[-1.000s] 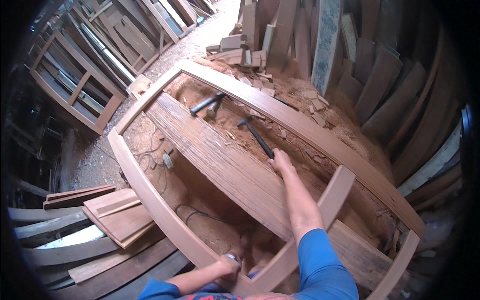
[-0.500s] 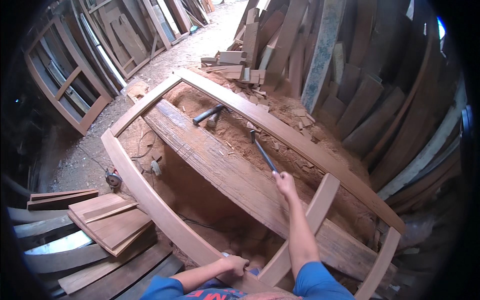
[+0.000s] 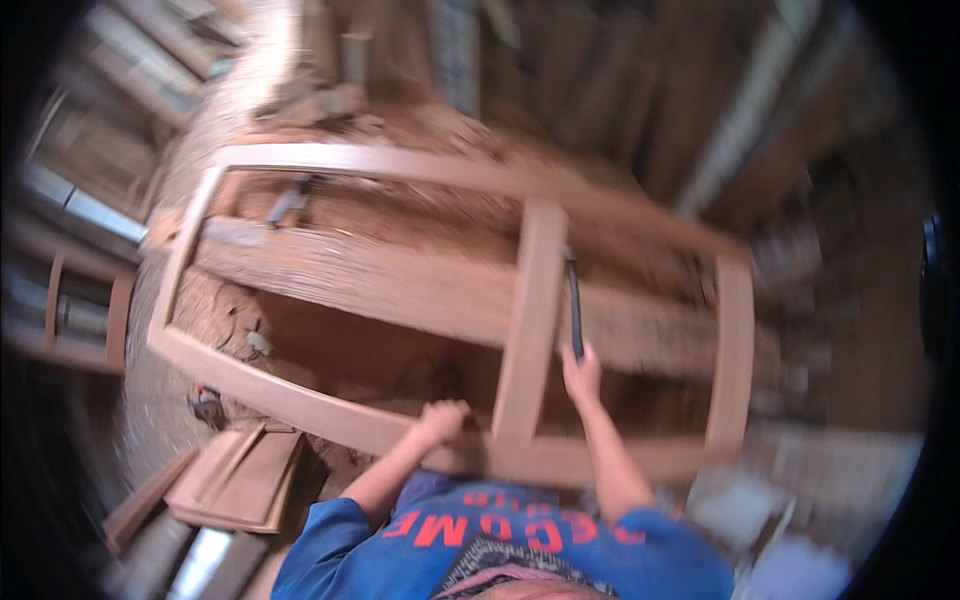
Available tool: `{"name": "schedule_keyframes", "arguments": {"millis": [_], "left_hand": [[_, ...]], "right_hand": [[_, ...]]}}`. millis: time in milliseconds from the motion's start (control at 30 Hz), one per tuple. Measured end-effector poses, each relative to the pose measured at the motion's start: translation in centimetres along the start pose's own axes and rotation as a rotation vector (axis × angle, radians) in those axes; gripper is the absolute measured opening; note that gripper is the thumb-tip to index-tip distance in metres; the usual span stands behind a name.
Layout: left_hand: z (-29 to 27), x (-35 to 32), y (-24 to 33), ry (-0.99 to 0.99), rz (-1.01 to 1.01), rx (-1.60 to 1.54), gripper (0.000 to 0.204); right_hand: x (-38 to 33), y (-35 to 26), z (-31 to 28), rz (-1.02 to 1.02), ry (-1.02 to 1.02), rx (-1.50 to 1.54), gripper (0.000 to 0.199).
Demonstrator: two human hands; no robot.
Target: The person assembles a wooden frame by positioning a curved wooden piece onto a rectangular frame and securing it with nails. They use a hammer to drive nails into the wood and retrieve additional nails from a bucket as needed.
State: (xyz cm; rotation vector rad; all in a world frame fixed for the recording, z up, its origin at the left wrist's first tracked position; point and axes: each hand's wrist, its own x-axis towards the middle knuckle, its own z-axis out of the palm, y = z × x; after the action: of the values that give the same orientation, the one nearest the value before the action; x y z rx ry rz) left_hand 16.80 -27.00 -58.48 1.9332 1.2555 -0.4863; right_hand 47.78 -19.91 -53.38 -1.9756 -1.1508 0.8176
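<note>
A pale wooden frame (image 3: 320, 405) with a crossbar (image 3: 530, 320) lies in front of me over a thick, weathered plank (image 3: 380, 270). My right hand (image 3: 581, 375) is closed round the dark handle of a hammer (image 3: 575, 305), just right of the crossbar. The hammer points away from me, its head blurred at the far end. Left of the crossbar, my left hand (image 3: 442, 421) grips the frame's near rail with its fingers curled over the inner edge. A grey tool (image 3: 288, 203), too blurred to name, rests by the plank inside the frame's far left part.
Cut boards (image 3: 235, 480) are stacked at the lower left, near a small red-and-dark tool (image 3: 207, 408). Blurred timber (image 3: 640, 90) stands along the far right side. Another panelled frame (image 3: 85, 300) leans at the left. Sawdust covers the ground around the plank.
My view has turned, and the frame now lies more nearly crosswise. The hammer has passed from left of the crossbar to its right. My left hand stays at the near rail.
</note>
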Motion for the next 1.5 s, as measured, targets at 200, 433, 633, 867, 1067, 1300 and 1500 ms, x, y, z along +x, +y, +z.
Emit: {"name": "schedule_keyframes", "arguments": {"millis": [200,433,633,867,1067,1300,1500], "left_hand": [[-3.0,-6.0,3.1,0.369,0.005,-0.298,0.034],[-0.3,-7.8,9.3,0.455,-0.042,-0.159,0.046],[2.4,-5.9,19.4,0.396,0.119,-0.123,0.042],[3.8,-0.5,26.8,0.134,0.539,0.054,0.039],[2.2,6.0,31.1,0.054,0.767,0.239,0.035],[-0.5,8.8,42.1,0.059,0.956,0.240,0.039],[2.9,10.7,51.0,0.023,1.014,0.125,0.037]], "right_hand": [[-1.0,5.9,-6.4,0.328,0.350,-0.134,0.027],[1.2,15.9,-11.0,0.516,0.435,-0.076,0.035],[-3.7,17.3,-17.7,0.179,0.366,-0.029,0.055],[-19.0,25.3,-26.5,0.032,0.720,0.052,0.038],[-39.1,30.9,-25.4,0.808,0.698,-0.106,0.026],[-58.0,36.1,-8.2,1.102,0.140,0.092,0.040],[-58.2,42.8,-8.4,1.004,0.207,0.310,0.032]]}}
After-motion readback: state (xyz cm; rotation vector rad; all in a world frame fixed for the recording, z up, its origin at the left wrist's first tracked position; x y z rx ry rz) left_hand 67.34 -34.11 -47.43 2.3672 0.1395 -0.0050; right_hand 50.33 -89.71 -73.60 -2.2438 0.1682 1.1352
